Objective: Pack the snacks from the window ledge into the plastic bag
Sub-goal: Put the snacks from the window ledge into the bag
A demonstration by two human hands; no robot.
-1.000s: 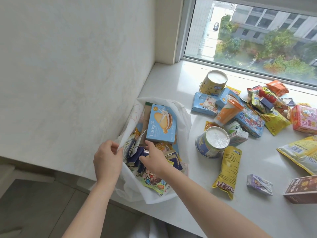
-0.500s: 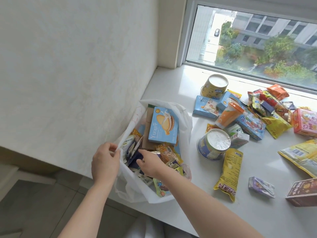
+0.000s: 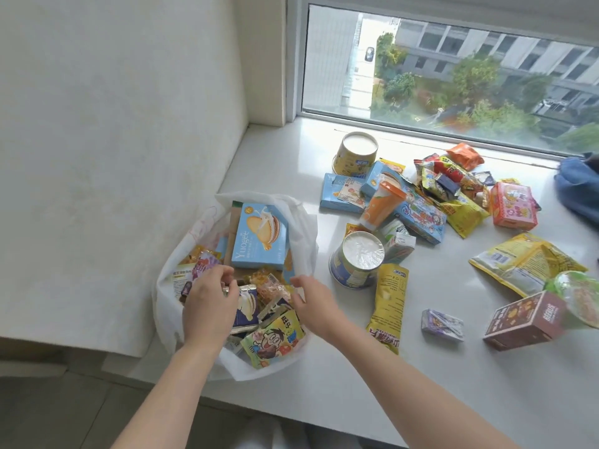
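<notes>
Bright daylight enters through the window [image 3: 453,76], upper right. The white ledge [image 3: 437,367] shows glare near the glass. Shadows are soft, falling toward lower left. Wide-angle bending at the edges; right edge items blur.

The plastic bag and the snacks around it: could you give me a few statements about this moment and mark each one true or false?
1. The white plastic bag already holds snacks, among them a light blue biscuit box. True.
2. The window ledge has no snacks left on it. False: many remain, such as a long yellow packet and a brown box.
3. The left hand is over the bag's contents. True.
4. The right hand is lifting the orange cup. False: it is at the bag's right edge, far from that cup.
5. The blue tub lies beside the bag. True.
</notes>
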